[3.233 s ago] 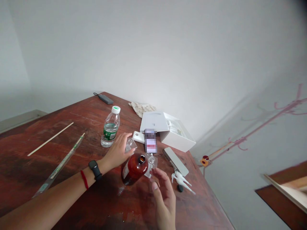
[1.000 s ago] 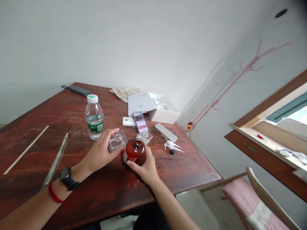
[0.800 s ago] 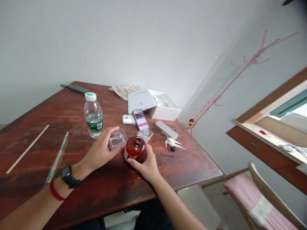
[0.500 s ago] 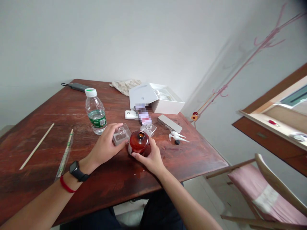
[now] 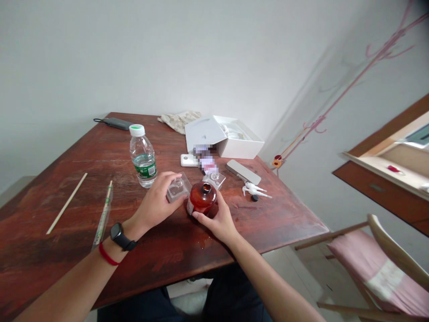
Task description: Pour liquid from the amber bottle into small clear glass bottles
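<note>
My left hand (image 5: 160,199) has its thumb and fingers closed on the sides of a clear, square-based container (image 5: 178,188) with a round raised part on top. My right hand (image 5: 219,219) grips a round amber bottle (image 5: 202,202) from its right side. The bottle stands nearly upright with its neck uncapped, close beside the clear container. Behind the bottle sits a second clear piece (image 5: 216,179), partly hidden. A white spray-trigger head (image 5: 254,189) and a small black cap (image 5: 254,198) lie to the right.
A water bottle (image 5: 143,163) stands left, near a bare chopstick (image 5: 67,203) and a wrapped chopstick (image 5: 103,212). Further back are a white box (image 5: 239,147), a cloth (image 5: 177,120), a grey case (image 5: 243,172) and a white device (image 5: 188,160). Droplets (image 5: 202,243) wet the table's front.
The head view has turned slightly left, so everything appears shifted to the right. Both hands keep the same holds, with no clear movement of the objects on the table.
</note>
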The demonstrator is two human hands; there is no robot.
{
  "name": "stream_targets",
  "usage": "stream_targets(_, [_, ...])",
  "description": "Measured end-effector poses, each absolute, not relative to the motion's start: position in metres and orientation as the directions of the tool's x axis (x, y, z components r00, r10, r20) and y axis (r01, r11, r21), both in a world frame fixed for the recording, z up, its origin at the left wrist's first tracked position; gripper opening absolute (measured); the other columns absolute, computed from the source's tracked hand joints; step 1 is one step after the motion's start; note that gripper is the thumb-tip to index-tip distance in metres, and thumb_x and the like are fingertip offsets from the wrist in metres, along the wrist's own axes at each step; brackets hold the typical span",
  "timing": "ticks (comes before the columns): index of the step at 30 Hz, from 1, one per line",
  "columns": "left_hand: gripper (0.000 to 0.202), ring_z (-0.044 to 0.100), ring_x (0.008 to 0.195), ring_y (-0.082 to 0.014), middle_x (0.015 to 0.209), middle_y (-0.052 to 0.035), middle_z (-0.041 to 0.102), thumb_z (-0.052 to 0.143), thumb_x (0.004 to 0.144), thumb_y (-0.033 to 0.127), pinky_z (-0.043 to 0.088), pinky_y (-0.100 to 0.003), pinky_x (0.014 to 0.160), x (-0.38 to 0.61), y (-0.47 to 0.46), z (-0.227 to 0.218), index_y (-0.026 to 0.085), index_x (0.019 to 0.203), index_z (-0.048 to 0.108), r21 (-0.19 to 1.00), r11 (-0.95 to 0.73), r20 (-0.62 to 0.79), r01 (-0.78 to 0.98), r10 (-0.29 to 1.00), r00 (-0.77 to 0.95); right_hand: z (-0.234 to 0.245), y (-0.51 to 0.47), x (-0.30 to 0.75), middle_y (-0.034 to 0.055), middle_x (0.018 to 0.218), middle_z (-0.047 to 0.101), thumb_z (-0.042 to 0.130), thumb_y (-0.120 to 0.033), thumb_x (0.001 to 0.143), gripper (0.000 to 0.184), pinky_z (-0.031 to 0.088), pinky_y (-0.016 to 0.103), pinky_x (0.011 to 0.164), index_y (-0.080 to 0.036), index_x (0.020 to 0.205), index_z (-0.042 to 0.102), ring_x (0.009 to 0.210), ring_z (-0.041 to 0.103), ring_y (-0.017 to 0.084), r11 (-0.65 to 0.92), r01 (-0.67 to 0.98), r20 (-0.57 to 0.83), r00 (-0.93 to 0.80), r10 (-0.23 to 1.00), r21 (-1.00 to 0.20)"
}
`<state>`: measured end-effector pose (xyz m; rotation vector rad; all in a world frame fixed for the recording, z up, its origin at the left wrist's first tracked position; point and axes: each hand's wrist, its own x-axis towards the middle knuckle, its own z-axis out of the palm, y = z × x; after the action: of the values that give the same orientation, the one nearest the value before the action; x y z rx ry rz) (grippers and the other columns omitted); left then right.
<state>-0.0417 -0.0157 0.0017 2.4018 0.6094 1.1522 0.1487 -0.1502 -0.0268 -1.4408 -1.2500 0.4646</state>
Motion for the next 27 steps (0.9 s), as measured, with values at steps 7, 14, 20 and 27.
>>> stream_targets(7, [0.066,0.069,0.118,-0.0305,0.136,-0.0135,0.066,0.081,0.090,0.027,0.058,-0.047,0.108,-0.042,-0.016,-0.002,0.021,0.148,0.049,0.579,-0.793,0.645,0.188,0.587,0.489,-0.022,-0.146,0.154,0.0096,0.133,0.072,0.098,-0.040,0.067,0.083,0.048,0.050,0.119,-0.027,0.136,0.053,0.126,0.070,0.032,0.207,0.329,0.316,0.325,0.891,-0.921])
stream_targets(14, [0.081,0.069,0.121,-0.0313,0.138,-0.0140,0.067,0.089,0.085,0.026,0.056,-0.051,0.110,-0.039,-0.025,-0.002,0.024,0.152,0.043,0.619,-0.776,0.628,0.121,0.581,0.518,0.004,-0.156,0.163,0.0086,0.121,0.077,0.098,-0.049,0.067,0.078,0.057,0.050,0.110,-0.028,0.130,0.056,0.117,0.075,0.032,0.244,0.240,0.324,0.388,0.863,-0.939])
stream_targets(20, [0.086,0.068,0.126,-0.0324,0.141,-0.0123,0.067,0.094,0.080,0.024,0.054,-0.053,0.114,-0.038,-0.036,0.001,0.028,0.150,0.046,0.673,-0.739,0.565,0.041,0.548,0.617,0.023,-0.172,0.184,0.0115,0.133,0.075,0.099,-0.052,0.066,0.086,0.056,0.053,0.113,-0.027,0.137,0.059,0.130,0.070,0.037,0.209,0.327,0.327,0.364,0.872,-0.922])
stream_targets(27, [0.081,0.068,0.126,-0.0343,0.140,-0.0114,0.067,0.095,0.079,0.026,0.056,-0.053,0.112,-0.039,-0.046,0.005,0.029,0.147,0.051,0.684,-0.729,0.500,0.022,0.491,0.714,0.016,-0.193,0.203,0.0151,0.142,0.071,0.098,-0.051,0.068,0.092,0.065,0.054,0.103,-0.028,0.146,0.056,0.123,0.075,0.037,0.109,0.397,0.256,0.338,0.906,-0.911])
